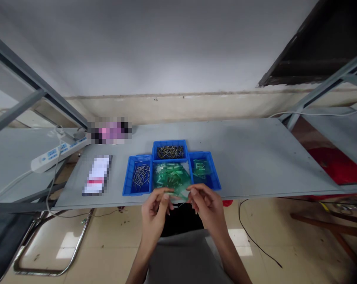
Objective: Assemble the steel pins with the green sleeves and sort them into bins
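My left hand (158, 207) is closed in a pinch at the table's front edge, with a thin green piece (174, 194) between thumb and forefinger. Opposite it, my right hand (206, 203) is also closed, thumb against fingertips; what it pinches, if anything, is too small to make out. Just beyond both hands lies a pile of green translucent pieces (171, 175). A blue bin (126, 182) of silvery pins or nails (142, 175) stands on the left. Behind the pile, another blue bin (169, 143) holds darker pins or nails (170, 152). More green pieces (200, 167) lie in the right blue bin (214, 173).
The grey table (249, 157) runs along a wall. A blurred-out phone-like object (97, 175) lies on the left, with a pixelated purple item (112, 131) behind it. A white power strip (58, 154) with a trailing cable is farther left. A metal-framed chair (48, 270) stands below.
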The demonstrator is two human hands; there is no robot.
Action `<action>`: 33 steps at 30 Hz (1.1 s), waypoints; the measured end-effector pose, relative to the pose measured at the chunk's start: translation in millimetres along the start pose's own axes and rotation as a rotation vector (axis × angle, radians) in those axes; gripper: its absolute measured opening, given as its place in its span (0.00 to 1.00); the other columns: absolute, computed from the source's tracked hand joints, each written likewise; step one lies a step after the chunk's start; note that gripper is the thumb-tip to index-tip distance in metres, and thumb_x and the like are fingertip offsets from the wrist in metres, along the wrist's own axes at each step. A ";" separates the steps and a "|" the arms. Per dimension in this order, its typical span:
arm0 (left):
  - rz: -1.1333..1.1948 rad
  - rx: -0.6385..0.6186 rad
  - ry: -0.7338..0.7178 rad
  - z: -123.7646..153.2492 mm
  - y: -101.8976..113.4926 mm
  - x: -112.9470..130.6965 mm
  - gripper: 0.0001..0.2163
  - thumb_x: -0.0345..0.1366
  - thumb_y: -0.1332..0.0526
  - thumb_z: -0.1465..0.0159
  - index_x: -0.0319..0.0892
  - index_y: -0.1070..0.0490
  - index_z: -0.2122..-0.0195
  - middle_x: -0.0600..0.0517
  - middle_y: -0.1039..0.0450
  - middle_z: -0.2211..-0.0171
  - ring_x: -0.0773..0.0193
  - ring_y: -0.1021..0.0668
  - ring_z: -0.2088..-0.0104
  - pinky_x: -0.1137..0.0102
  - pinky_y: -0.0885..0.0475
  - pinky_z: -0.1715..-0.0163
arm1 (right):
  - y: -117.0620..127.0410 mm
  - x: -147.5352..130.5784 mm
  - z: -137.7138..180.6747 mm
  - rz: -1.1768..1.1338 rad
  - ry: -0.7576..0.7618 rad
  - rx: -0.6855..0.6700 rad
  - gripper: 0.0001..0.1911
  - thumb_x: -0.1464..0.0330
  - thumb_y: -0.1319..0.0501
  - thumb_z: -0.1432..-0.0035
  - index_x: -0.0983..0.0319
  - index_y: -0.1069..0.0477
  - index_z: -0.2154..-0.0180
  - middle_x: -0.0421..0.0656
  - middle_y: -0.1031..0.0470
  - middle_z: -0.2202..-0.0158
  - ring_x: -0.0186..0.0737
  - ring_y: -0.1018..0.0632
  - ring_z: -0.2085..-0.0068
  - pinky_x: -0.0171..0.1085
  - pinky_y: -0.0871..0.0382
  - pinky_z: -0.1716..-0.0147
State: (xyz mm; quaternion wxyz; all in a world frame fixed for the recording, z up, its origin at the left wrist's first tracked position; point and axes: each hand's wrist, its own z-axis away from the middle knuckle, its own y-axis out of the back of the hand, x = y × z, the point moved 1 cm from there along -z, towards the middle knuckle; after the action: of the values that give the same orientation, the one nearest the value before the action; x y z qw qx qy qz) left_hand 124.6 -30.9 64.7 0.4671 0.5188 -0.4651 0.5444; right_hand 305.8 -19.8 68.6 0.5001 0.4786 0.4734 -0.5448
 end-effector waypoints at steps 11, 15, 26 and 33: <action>0.036 0.015 -0.081 4.7 -8.5 -0.3 0.09 0.42 0.33 0.25 0.45 0.20 0.47 0.50 0.15 0.61 0.68 0.20 0.76 0.73 0.21 0.73 | -2.7 4.8 -5.8 -0.070 -0.014 -0.033 0.14 0.54 0.29 0.32 0.56 0.18 0.52 0.40 0.22 0.65 0.36 0.22 0.72 0.34 0.26 0.75; 0.109 0.006 -0.027 0.0 -15.0 -0.9 0.28 0.41 0.30 0.27 0.50 0.34 0.29 0.51 0.13 0.62 0.64 0.17 0.75 0.71 0.18 0.72 | 2.1 4.8 -10.5 0.002 0.043 -0.012 0.09 0.58 0.30 0.30 0.55 0.18 0.56 0.38 0.25 0.67 0.34 0.27 0.71 0.33 0.33 0.73; 0.073 -0.087 -0.177 -8.6 -4.1 3.8 0.07 0.35 0.32 0.25 0.46 0.18 0.62 0.45 0.24 0.31 0.47 0.23 0.31 0.56 0.23 0.37 | 10.8 -5.5 -5.0 0.061 0.241 -0.059 0.13 0.61 0.37 0.24 0.53 0.13 0.55 0.41 0.15 0.67 0.39 0.18 0.68 0.36 0.25 0.69; 0.037 -0.096 -0.175 -7.8 3.8 0.7 0.13 0.34 0.41 0.20 0.47 0.15 0.56 0.44 0.19 0.39 0.49 0.18 0.39 0.61 0.20 0.50 | 5.4 3.9 0.3 0.093 0.325 0.140 0.07 0.68 0.30 0.30 0.50 0.14 0.54 0.40 0.13 0.58 0.39 0.15 0.65 0.35 0.19 0.69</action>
State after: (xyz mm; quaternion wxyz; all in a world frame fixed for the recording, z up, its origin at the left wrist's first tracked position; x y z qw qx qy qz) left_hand 119.8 -23.6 65.1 0.4389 0.5327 -0.5393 0.4824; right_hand 311.0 -20.7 64.6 0.4070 0.6153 0.4863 -0.4682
